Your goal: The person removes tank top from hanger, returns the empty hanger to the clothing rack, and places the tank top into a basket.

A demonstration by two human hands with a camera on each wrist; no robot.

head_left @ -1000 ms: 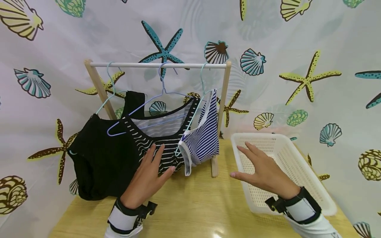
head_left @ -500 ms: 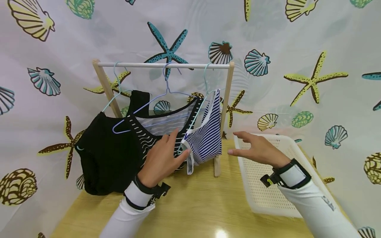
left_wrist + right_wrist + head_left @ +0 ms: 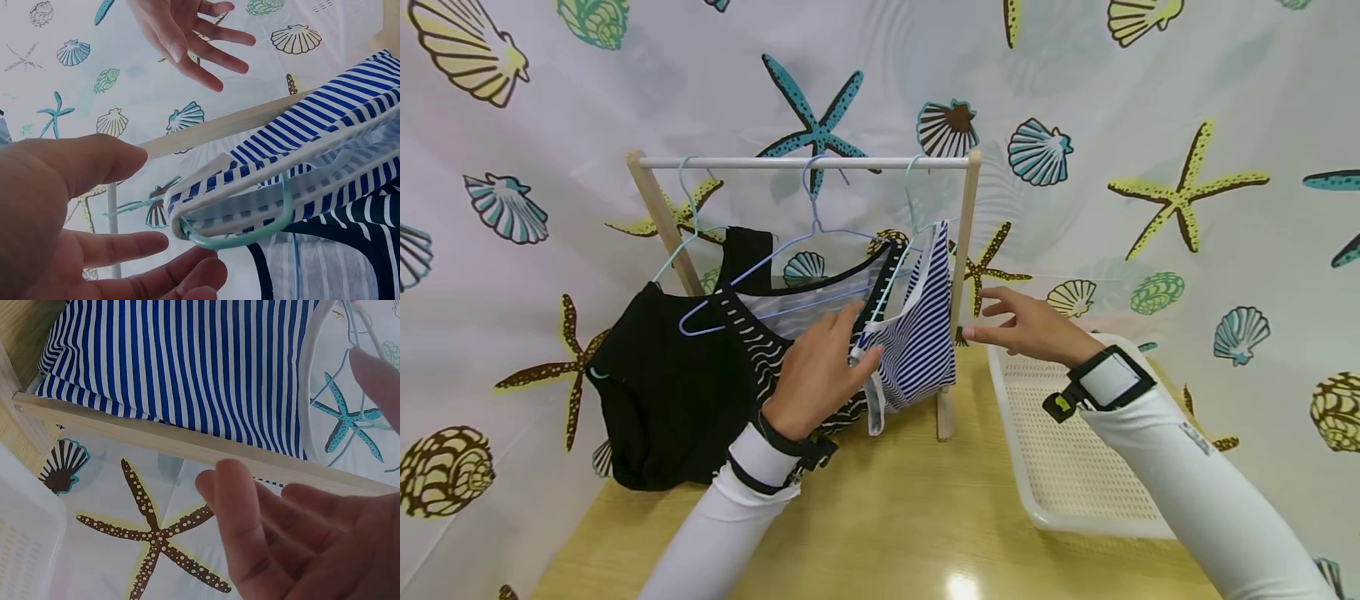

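A blue-and-white striped top (image 3: 917,342) hangs on a mint-green hanger (image 3: 250,237) at the rack's right end. My left hand (image 3: 820,375) is at its near edge, thumb and fingers spread around the hanger's end in the left wrist view. Just right of the rack's right post (image 3: 144,437), my right hand (image 3: 1030,325) is held with fingers extended and slightly bent, gripping nothing. Left of the striped top hang a black-and-white striped top (image 3: 767,350) on a lilac hanger (image 3: 815,208) and a black garment (image 3: 677,400) on another mint-green hanger (image 3: 688,208).
The wooden rack with a pale crossbar (image 3: 865,163) stands on a wooden table (image 3: 880,525). A white perforated basket (image 3: 1026,500) sits to its right, under my right forearm. Behind is a curtain (image 3: 1075,67) printed with shells and starfish.
My left hand has moved right and up, from in front of the black-and-white top to the blue-striped one. My right hand has risen from over the basket toward the rack's right post.
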